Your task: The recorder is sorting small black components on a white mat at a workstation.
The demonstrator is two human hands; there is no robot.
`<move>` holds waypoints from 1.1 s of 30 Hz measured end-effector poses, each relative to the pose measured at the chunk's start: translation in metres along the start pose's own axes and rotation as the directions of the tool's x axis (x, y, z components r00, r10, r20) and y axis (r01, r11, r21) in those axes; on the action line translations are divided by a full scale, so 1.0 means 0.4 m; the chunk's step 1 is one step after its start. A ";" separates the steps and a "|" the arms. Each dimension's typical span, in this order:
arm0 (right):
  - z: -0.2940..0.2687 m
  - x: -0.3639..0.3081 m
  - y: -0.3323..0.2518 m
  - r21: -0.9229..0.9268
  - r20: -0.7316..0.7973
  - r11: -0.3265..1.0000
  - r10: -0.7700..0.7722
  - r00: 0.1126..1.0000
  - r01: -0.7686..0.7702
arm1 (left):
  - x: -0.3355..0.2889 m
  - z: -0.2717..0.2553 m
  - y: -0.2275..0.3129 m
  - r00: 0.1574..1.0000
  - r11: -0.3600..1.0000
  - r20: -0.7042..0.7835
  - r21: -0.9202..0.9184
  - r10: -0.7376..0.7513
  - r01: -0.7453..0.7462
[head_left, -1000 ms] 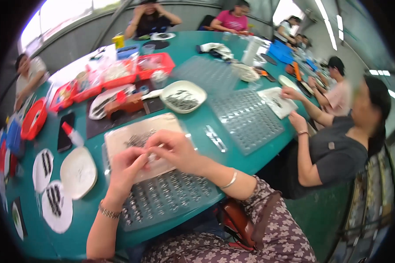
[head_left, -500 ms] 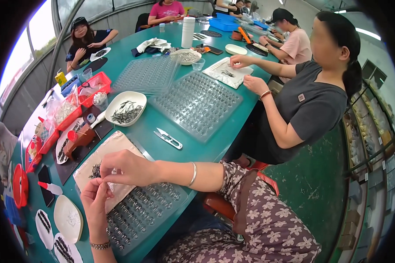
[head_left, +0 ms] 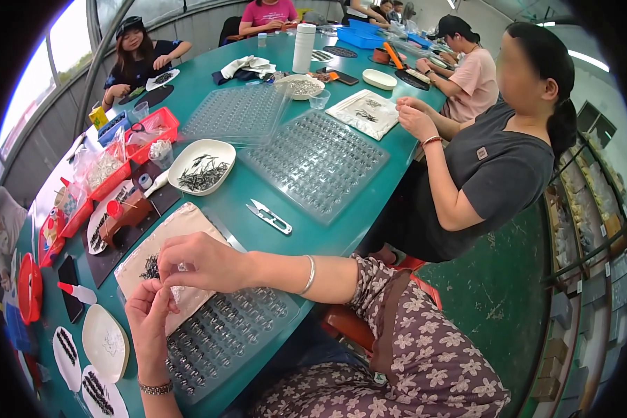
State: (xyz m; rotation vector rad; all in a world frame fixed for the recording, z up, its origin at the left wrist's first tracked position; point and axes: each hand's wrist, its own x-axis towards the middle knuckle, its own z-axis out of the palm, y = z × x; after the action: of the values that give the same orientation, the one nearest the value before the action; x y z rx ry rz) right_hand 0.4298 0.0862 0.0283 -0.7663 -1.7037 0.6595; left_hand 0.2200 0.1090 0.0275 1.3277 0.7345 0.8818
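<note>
Left hand (head_left: 148, 308) and right hand (head_left: 200, 260) pinch closely, contents unclear; nearby dark slivers (head_left: 150, 266) seem light, best gripped mid-length.

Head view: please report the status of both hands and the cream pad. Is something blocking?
Left hand and right hand: fingertips together over cream pad; anything pinched, too small to tell. Dark pieces on pad, partly hidden by right hand.
</note>
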 end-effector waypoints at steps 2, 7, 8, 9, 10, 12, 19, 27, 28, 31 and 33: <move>0.002 -0.002 0.003 0.004 0.007 1.000 0.004 1.000 -0.004 | -0.003 -0.001 -0.001 1.000 1.000 0.003 -0.009 0.000 0.000; 0.012 -0.013 0.023 -0.037 0.019 0.999 -0.036 0.999 0.037 | -0.006 -0.007 -0.003 0.999 1.000 0.029 0.017 -0.022 0.022; 0.010 -0.011 0.020 -0.057 0.005 0.997 -0.046 0.999 0.046 | -0.003 -0.005 -0.002 1.000 1.000 0.024 0.012 -0.021 0.020; 0.008 -0.008 0.015 -0.078 -0.008 0.995 -0.056 0.998 0.056 | 0.001 -0.003 0.000 1.000 1.000 0.018 0.008 -0.019 0.019; 0.006 -0.005 0.011 -0.099 -0.021 0.993 -0.067 0.998 0.065 | 0.004 -0.001 0.001 1.000 1.000 0.012 0.003 -0.017 0.017; 0.006 -0.001 0.008 -0.120 -0.033 0.990 -0.079 0.996 0.074 | 0.001 -0.004 0.002 1.000 1.000 0.005 -0.003 -0.014 0.014; 0.022 0.002 0.011 -0.117 0.024 0.991 -0.069 0.997 0.071 | -0.020 -0.023 0.000 1.000 0.999 -0.010 0.034 0.012 -0.011; 0.137 0.014 0.028 -0.046 0.088 0.998 -0.030 0.996 0.034 | -0.085 -0.105 0.009 0.998 0.997 -0.055 0.079 -0.003 0.008; 0.139 0.020 0.035 -0.086 0.100 0.995 -0.049 0.994 0.057 | -0.086 -0.114 0.009 0.998 0.993 -0.067 0.119 -0.009 0.017; 0.177 0.035 0.027 -0.066 0.076 0.996 0.071 0.995 -0.066 | -0.087 -0.166 -0.005 0.999 0.998 -0.029 0.053 0.021 -0.019; 0.207 0.034 0.033 -0.008 0.067 0.995 0.096 0.993 -0.096 | -0.106 -0.195 -0.014 1.000 1.000 -0.024 0.002 -0.014 0.014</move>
State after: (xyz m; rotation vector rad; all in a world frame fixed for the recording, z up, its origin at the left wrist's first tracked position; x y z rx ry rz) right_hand 0.3491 0.1012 0.0063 -0.8413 -1.7384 0.7555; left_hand 0.1323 0.1106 0.0113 1.3140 0.7628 0.8870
